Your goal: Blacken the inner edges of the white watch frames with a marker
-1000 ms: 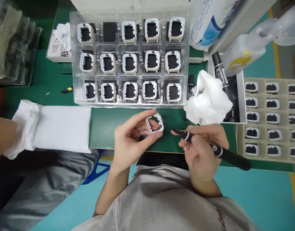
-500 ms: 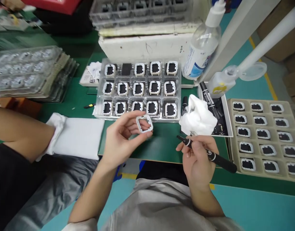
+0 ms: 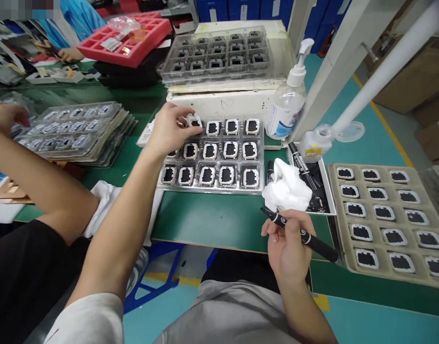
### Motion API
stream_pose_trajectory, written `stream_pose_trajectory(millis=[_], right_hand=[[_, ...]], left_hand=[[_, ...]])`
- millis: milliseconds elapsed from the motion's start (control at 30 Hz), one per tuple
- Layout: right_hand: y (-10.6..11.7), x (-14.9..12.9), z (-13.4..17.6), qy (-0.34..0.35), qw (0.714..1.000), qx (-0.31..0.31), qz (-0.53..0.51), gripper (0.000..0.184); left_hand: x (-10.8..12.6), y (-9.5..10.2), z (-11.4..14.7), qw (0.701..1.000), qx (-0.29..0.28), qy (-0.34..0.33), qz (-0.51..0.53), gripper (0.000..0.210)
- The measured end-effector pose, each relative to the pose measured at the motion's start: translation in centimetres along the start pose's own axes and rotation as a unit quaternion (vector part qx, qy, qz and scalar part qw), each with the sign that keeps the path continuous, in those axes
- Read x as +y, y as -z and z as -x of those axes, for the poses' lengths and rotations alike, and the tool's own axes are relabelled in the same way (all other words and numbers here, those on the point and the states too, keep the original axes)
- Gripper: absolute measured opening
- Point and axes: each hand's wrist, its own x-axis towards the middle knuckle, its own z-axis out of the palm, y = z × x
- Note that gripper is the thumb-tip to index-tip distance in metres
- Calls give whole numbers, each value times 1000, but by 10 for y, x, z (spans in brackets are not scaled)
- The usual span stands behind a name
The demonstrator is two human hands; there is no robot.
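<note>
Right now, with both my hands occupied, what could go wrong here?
The slim black marker pen in your right hand has its narrow tip close to the crumpled white wad and might stain it.

The white, rounded-square frame in your left hand could slip, or knock a neighbouring frame in the clear plastic tray.
</note>
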Motion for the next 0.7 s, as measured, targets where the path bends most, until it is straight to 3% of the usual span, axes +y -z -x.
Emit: stream_pose_trajectory(millis=[133,233,433,600,700], right_hand=[[1,-3,-3,-67,996,14,-53,44],[2,-4,-7,-104,992,14,-65,52],[3,-7,-12,-106,991,-12,-84,51],[5,-8,-14,-142,983,-34,-110,52],[7,-8,-16,-143,980,-43,-128,51]], left_hand=[[-9,14,-6,988,-69,-39,-129,57],[-12,16,-3,980,-100,-58,-164,66],[11,-1,2,993,-51,-78,-75,67],[29,-15,-12,982,-144,-81,-90,34],[32,-15,-23,988,-135,-71,28,41]])
